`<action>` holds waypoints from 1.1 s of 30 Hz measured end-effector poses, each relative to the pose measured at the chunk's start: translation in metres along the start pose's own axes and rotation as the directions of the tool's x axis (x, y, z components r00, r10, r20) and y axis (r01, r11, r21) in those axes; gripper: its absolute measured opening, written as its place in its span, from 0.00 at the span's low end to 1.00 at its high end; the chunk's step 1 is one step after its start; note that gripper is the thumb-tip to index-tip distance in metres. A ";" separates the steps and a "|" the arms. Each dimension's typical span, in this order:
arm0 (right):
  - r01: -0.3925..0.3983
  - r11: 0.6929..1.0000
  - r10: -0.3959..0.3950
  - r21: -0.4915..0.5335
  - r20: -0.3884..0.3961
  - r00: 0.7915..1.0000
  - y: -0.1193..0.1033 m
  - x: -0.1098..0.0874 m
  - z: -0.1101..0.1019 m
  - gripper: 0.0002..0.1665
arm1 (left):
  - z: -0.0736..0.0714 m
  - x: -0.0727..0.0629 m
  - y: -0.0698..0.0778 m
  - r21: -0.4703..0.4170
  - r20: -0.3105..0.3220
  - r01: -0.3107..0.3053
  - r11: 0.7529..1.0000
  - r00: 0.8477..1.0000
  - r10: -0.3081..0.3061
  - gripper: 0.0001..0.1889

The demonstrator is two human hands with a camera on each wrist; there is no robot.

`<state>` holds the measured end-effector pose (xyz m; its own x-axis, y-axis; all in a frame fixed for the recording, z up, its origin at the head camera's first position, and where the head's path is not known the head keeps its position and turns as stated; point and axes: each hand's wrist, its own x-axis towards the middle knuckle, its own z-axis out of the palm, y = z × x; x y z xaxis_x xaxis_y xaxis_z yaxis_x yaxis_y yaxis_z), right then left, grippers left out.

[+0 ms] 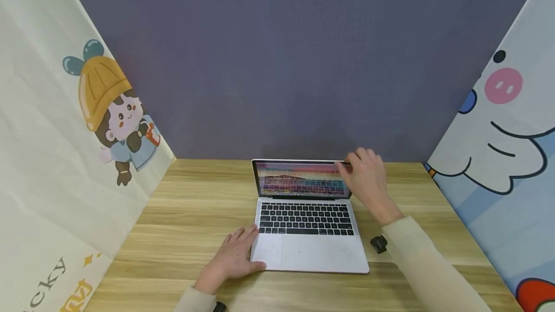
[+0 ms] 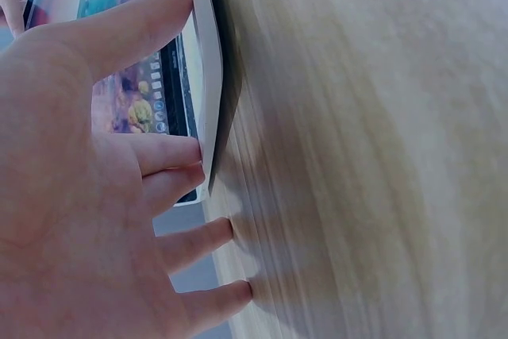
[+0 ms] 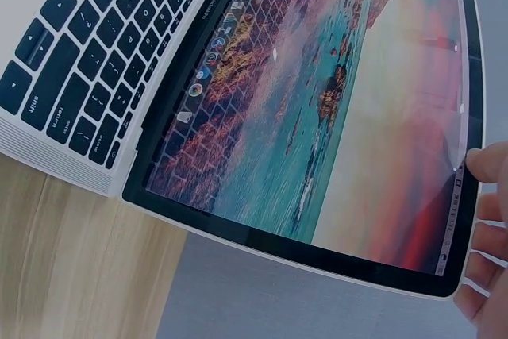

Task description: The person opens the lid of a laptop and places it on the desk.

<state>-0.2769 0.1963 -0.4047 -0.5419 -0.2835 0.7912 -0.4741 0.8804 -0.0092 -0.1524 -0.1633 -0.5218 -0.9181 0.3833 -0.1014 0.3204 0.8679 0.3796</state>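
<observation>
A silver laptop stands unfolded on the wooden table, its black keyboard facing me and its screen lit with a colourful coastal wallpaper. At the screen's upper right corner, my right hand pinches the rim, thumb on the display side and fingers behind; the right wrist view shows the thumb on the black bezel. My left hand rests at the base's front left corner with fingers spread. In the left wrist view, its thumb and nearer fingers touch the laptop's edge, while the other two fingertips touch the table.
The wooden table runs back to a grey-purple panel. Cartoon-printed sheets stand on the left and right. Beside the right sleeve is a small black object.
</observation>
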 end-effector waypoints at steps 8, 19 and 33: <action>-0.028 1.000 0.028 0.000 0.021 0.999 0.003 0.007 0.006 0.18 | 0.000 0.001 -0.001 0.005 0.000 -0.003 1.000 1.000 0.003 0.52; -0.046 0.999 0.046 -0.015 0.022 0.999 0.006 0.013 0.013 0.18 | -0.001 0.002 0.000 0.004 -0.006 0.006 1.000 1.000 -0.006 0.49; -0.060 0.998 0.062 -0.031 0.071 0.996 0.012 0.019 0.023 0.18 | 0.001 0.003 -0.002 0.004 -0.001 0.003 1.000 1.000 -0.003 0.50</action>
<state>-0.3088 0.1926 -0.4035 -0.6180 -0.2546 0.7439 -0.4189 0.9073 -0.0375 -0.1558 -0.1633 -0.5236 -0.9190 0.3808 -0.1016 0.3190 0.8701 0.3757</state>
